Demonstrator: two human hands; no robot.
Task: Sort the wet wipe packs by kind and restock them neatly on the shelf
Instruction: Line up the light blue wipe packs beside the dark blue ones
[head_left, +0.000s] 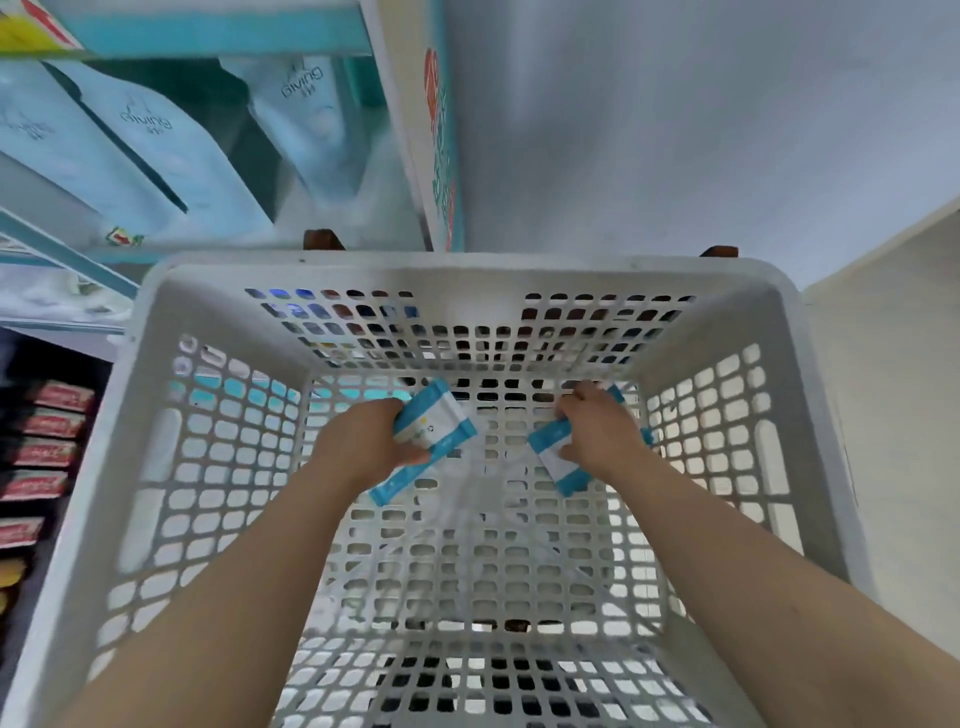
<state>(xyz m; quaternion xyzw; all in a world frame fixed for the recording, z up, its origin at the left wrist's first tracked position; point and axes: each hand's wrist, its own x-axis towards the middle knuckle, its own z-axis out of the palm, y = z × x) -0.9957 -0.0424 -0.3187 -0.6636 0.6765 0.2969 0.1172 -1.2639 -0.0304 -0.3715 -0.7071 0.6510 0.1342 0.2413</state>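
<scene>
Head view: this is the only view, looking down into the basket.
Left hand: the left hand (374, 441) has its fingers and thumb curled tight round a blue and white soft wet wipe pack (436, 431).
Right hand: the right hand (597, 431) grips a second blue and white wet wipe pack (558, 460) from on top. Bits of blue peek out on its far side, so I cannot tell if it holds more than one.
Where the packs are: both are low inside the white plastic basket with holes (234, 467), just above its bottom, one in each hand, with a gap between them.
Why held so: each hand takes a pack, likely so two can go out in one lift. They look like the same kind.
Under the hands: the basket bottom shows no other packs that I can see.
Beyond the left hand: a teal shelf (218, 36) holds big pale blue bags (156, 150). Lower down, left of that hand, are rows of red packs (52, 452).
Beyond the right hand: a plain grey floor (675, 130), I think.
</scene>
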